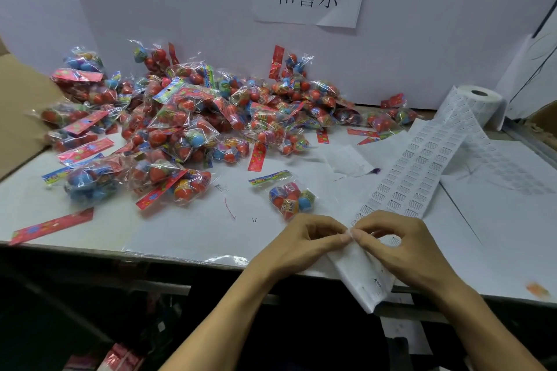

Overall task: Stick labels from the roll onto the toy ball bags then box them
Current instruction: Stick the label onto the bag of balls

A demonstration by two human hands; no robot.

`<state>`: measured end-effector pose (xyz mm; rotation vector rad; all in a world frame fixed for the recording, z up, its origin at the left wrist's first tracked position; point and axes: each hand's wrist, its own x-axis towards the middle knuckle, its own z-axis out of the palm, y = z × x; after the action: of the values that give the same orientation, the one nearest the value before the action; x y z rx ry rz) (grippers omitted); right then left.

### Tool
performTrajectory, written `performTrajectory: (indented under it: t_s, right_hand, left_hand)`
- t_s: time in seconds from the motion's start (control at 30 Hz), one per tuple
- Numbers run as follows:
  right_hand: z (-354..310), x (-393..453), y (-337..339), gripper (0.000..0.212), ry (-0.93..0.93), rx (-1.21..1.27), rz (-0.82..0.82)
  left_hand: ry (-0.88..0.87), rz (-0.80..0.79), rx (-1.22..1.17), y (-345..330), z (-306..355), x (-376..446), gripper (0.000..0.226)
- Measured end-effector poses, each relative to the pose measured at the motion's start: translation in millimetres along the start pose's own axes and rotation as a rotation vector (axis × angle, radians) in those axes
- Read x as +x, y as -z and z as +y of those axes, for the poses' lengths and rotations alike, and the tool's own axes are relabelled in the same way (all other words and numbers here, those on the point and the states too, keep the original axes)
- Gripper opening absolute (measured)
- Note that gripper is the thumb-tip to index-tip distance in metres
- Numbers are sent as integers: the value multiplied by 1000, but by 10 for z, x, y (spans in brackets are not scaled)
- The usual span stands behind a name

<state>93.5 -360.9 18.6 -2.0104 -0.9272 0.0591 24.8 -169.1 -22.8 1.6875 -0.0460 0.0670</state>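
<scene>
Your left hand (304, 242) and right hand (398, 245) both pinch label strip (413, 172) edge; single ball bag (291, 197) just beyond your fingers.

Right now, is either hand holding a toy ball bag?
No: left hand and right hand both pinch the label strip; the nearest toy ball bag lies untouched.

Your left hand (304, 239) and right hand (398, 245) are pinching the label strip (413, 172) at the table's (180, 229) near edge. One toy ball bag (291, 197) is lying just beyond them, with the pile of bags (187, 117) and the label roll (479, 102) sitting farther back.
</scene>
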Motion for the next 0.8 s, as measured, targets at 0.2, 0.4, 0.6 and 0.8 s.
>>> performTrajectory:
  t_s: [0.2, 0.4, 0.6, 0.8]
  right_hand:
    - [-55, -9, 70, 9, 28, 15, -52]
    - [-26, -11, 123, 15, -4, 29, -132]
    - [38, 18, 35, 26, -109, 28, 72]
    - [17, 90, 116, 16, -64, -34, 606]
  left_hand:
    - [-88, -29, 106, 17, 38, 16, 8]
    - [-101, -68, 192, -2, 66, -6, 7]
    - [-43, 5, 179, -16, 53, -11, 7]
    - [-14, 194, 59, -61, 37, -14, 50]
